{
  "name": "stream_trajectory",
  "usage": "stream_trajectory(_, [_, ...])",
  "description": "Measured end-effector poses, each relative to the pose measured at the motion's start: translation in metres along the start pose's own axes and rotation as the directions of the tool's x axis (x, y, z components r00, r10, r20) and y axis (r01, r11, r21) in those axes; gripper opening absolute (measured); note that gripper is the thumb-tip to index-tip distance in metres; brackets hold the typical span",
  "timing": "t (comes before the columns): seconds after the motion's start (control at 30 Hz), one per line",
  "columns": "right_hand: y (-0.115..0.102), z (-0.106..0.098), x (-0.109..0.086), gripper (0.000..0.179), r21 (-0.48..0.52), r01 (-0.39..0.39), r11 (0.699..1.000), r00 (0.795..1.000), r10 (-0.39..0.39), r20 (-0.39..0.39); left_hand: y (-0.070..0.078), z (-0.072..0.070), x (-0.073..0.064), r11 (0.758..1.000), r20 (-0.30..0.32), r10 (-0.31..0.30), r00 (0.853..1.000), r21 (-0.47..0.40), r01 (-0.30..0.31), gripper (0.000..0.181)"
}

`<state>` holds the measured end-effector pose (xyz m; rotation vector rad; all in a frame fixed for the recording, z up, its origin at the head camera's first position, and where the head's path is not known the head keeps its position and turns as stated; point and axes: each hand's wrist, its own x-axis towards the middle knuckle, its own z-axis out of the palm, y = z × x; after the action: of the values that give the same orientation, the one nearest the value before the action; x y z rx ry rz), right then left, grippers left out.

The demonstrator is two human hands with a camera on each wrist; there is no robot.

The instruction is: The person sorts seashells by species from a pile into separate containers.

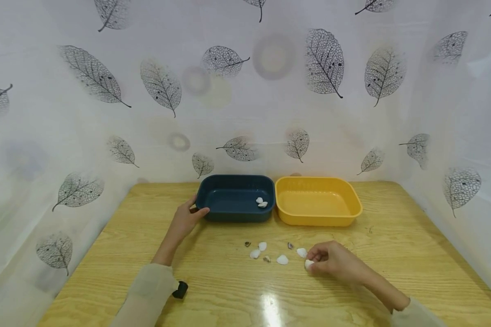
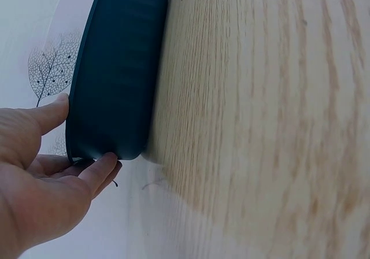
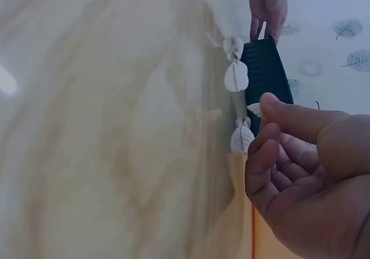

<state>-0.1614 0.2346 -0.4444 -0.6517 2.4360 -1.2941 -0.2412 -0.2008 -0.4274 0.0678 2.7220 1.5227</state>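
Note:
My left hand [image 1: 185,219] holds the near left corner of a dark blue plastic basin [image 1: 235,217], thumb at the rim and fingers against the end wall in the left wrist view. Two white seashells [image 1: 263,205] lie inside that basin toward its right end. Between thumb and index finger, my right hand [image 1: 337,263] pinches a white seashell [image 1: 308,264] low over the table; in the right wrist view part of this shell [image 3: 255,110] sticks out past the thumb tip. Just left of those fingers is another white shell [image 1: 301,252].
A yellow basin [image 1: 318,220] stands right beside the blue one. In front of them lie more white shells [image 1: 282,259] and several small darker ones, such as a brown shell [image 1: 290,245]. A leaf-patterned curtain [image 1: 245,109] hangs behind the wooden table [image 1: 212,290].

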Motion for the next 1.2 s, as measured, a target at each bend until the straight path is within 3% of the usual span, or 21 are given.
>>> stream_trajectory(0.2, [-0.006, -0.006, 0.008, 0.021, 0.210, -0.087, 0.974, 0.996, 0.086, 0.014, 0.000, 0.000, 0.000, 1.000, 0.006, 0.000, 1.000, -0.008, 0.000, 0.076])
stream_trajectory(0.4, [-0.016, -0.010, 0.019, 0.031, 0.326, -0.090, 0.941, 0.996, 0.091, 0.012, 0.000, 0.000, -0.001, 1.000, 0.010, 0.004, 1.000, -0.006, -0.004, 0.076])
stream_trajectory(0.57, [-0.025, -0.015, 0.032, 0.032, 0.378, -0.088, 0.922, 0.995, 0.096, -0.002, 0.000, 0.000, 0.000, 1.000, 0.008, 0.003, 1.000, -0.001, -0.003, 0.076])
stream_trajectory(0.83, [-0.040, -0.025, 0.056, 0.029, 0.392, -0.037, 0.919, 0.995, 0.070, -0.072, 0.001, 0.000, 0.000, 1.000, 0.014, 0.000, 1.000, 0.000, 0.000, 0.077])
stream_trajectory(0.93, [-0.045, -0.028, 0.065, 0.028, 0.416, -0.045, 0.908, 0.991, 0.093, -0.094, 0.001, -0.001, 0.000, 1.000, 0.011, -0.007, 1.000, -0.002, 0.007, 0.077])
stream_trajectory(1.2, [-0.054, -0.027, 0.091, 0.027, 0.550, -0.054, 0.834, 0.985, 0.136, -0.110, 0.000, 0.000, 0.000, 1.000, 0.012, -0.011, 1.000, -0.010, 0.011, 0.077])
